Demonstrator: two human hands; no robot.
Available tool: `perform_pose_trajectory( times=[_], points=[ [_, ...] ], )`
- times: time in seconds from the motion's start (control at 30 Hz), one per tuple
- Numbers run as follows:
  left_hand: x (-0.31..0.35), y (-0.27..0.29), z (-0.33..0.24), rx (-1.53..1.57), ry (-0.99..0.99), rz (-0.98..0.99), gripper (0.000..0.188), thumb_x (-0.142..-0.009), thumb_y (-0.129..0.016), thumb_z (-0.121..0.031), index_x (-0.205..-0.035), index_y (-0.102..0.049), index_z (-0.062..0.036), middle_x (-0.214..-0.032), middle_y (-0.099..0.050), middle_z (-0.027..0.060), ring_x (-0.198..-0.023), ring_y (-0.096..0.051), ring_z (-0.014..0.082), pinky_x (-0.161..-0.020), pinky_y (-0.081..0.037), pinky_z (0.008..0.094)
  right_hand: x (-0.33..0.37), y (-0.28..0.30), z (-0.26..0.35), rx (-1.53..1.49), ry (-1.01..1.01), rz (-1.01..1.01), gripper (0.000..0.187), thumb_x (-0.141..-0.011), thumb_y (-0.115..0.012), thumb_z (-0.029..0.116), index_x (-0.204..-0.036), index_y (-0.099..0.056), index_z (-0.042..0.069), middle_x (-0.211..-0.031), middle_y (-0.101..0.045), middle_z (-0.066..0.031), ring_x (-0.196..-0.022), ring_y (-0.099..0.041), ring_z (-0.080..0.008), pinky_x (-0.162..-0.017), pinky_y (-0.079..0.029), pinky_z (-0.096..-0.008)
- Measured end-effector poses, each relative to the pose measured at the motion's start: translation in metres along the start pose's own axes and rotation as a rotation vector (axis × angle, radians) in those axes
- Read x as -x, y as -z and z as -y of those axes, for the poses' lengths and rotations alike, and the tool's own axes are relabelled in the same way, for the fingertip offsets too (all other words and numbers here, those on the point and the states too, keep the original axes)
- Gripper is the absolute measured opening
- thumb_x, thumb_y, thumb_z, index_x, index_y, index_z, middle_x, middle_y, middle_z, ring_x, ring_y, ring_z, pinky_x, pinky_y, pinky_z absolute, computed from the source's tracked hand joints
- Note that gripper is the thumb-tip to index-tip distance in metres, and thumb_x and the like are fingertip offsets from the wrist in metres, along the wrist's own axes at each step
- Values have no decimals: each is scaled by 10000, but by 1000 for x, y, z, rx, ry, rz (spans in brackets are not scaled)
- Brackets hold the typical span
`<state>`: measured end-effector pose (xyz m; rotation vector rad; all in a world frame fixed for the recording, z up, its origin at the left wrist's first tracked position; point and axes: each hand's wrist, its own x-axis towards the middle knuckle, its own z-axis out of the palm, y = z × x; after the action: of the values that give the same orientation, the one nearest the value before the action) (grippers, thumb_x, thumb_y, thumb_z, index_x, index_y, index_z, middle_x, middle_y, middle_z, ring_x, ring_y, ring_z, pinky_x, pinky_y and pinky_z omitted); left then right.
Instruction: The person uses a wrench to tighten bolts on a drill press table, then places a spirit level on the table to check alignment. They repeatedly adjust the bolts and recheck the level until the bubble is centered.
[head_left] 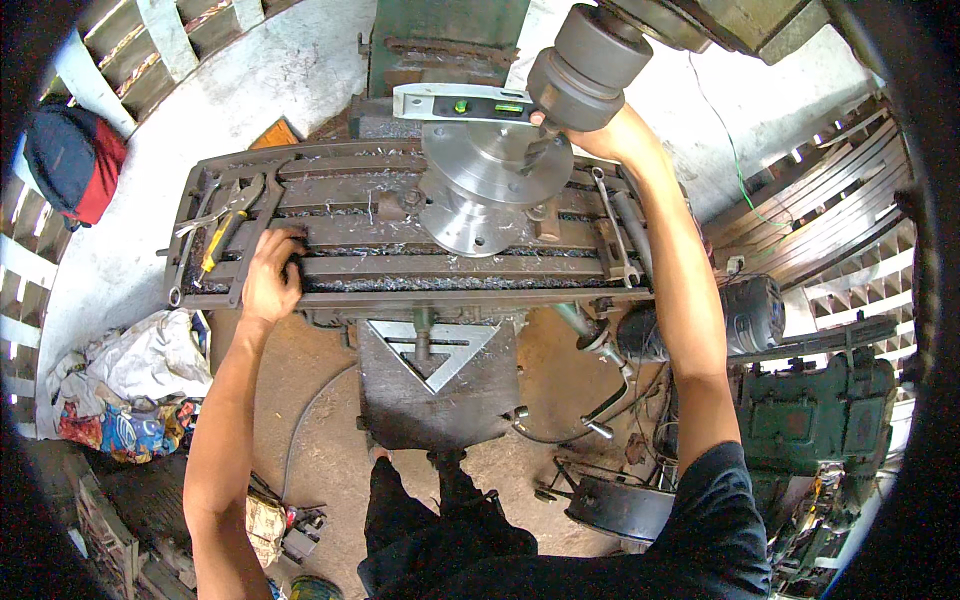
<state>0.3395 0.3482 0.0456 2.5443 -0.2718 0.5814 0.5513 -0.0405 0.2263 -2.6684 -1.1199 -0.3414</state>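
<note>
A silver spirit level [460, 103] with green vials lies across the top of a shiny flanged metal workpiece [490, 175]. My right hand [603, 137] reaches behind the drill chuck [580, 75] and closes on the level's right end; one fingertip shows there, while the chuck hides most of the fingers. The drill bit [540, 148] points down at the upper flange. On the left part of the slotted machine table [350, 268], my left hand [272, 275] rests with loosely bent fingers, thumb apart, nothing seen in it. Beside it lies a large dark spanner [268, 205].
Locking pliers [228, 203] and a yellow-handled tool [222, 243] lie at the table's left end, a combination spanner [613, 225] at its right. Metal shavings fill the slots. A crank handle [605, 400] juts out below the table. A backpack [72, 160] stands far left.
</note>
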Motion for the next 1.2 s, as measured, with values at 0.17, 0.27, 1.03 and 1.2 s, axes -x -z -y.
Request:
perform_pose_trajectory(
  times=[0.17, 0.27, 1.03, 1.2],
  points=[
    [0, 0, -1, -4, -19, -16, 208, -694, -511, 80, -884, -586, 44, -1100, -621, 190, -1066, -555, 410, -959, -464, 451, 5, 8, 14, -134, -37, 10, 354, -802, -645, 44, -1153, -676, 76, -1172, -687, -217, -1152, -621, -403, -980, -496, -454],
    [0, -1, 1, 32, -8, -13, 209, -695, -510, 84, -884, -587, 42, -1096, -622, 187, -1062, -555, 409, -958, -464, 451, 2, 12, 16, -154, 59, -69, 345, -793, -654, 26, -1135, -682, 63, -1115, -705, -222, -1098, -658, -390, -933, -526, -427],
    [7, -8, 11, 4, -35, -70, 314, -700, -473, 54, -987, -599, 43, -1139, -607, 218, -1105, -540, 428, -1021, -425, 461, 168, -7, -18, -1692, -617, -372, 343, -943, -679, 256, -1169, -617, 6, -1007, -671, -56, -913, -637, -184, -824, -521, -356],
    [8, -13, 17, -67, -50, -106, 285, -721, -499, 51, -986, -603, 45, -1135, -610, 213, -1110, -548, 419, -1020, -426, 459, 321, -58, 73, -1688, -837, -436, 410, -950, -665, 163, -1323, -573, 19, -1207, -654, -95, -1089, -616, -170, -985, -481, -338]
  ],
)
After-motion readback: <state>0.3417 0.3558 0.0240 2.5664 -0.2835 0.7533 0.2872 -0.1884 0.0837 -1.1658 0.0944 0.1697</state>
